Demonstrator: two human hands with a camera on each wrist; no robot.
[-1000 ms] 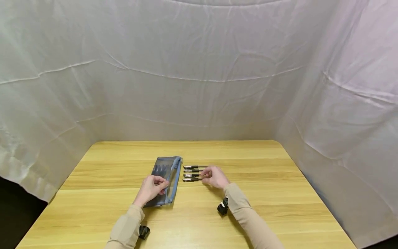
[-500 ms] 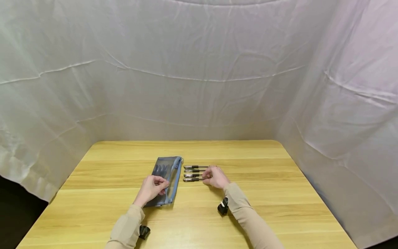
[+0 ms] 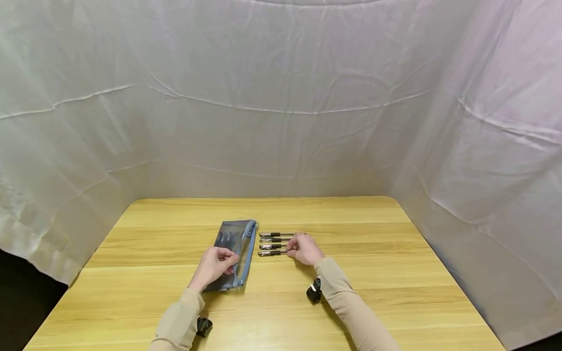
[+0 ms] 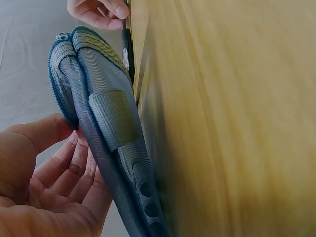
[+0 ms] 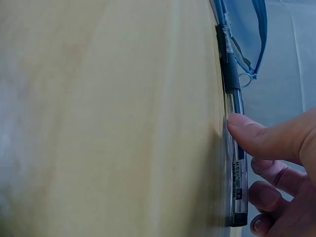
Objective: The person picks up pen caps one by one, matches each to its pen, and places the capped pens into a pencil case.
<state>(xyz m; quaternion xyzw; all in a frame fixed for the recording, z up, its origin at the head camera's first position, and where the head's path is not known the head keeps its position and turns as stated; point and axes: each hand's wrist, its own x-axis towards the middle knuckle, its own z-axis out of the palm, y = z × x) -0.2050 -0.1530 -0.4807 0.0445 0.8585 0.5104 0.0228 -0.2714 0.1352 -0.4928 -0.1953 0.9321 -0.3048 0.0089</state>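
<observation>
A blue-grey mesh zip pouch [image 3: 228,234] lies left of centre on the table, its zipped side spread apart toward the pens. My left hand [image 3: 215,265] pinches the near rim of that opening; the left wrist view shows the thumb and fingertips at the zip edge. Dark rounded shapes show on the pouch, printed or inside, I cannot tell. Several black-capped gel pens [image 3: 269,247] lie side by side, caps toward the pouch. At the nearest pen [image 5: 238,170] my right hand [image 3: 305,248] holds the clear barrel, thumb against it and fingers bent beyond.
The wooden table [image 3: 373,253] is bounded by a grey-white cloth [image 3: 281,146] at the back and sides. Black wrist cameras, one [image 3: 313,291] under the right sleeve and one [image 3: 204,327] under the left, sit low near the tabletop.
My right hand has slid very slightly to the right along the pens. The left hand and the pouch stay where they were.
</observation>
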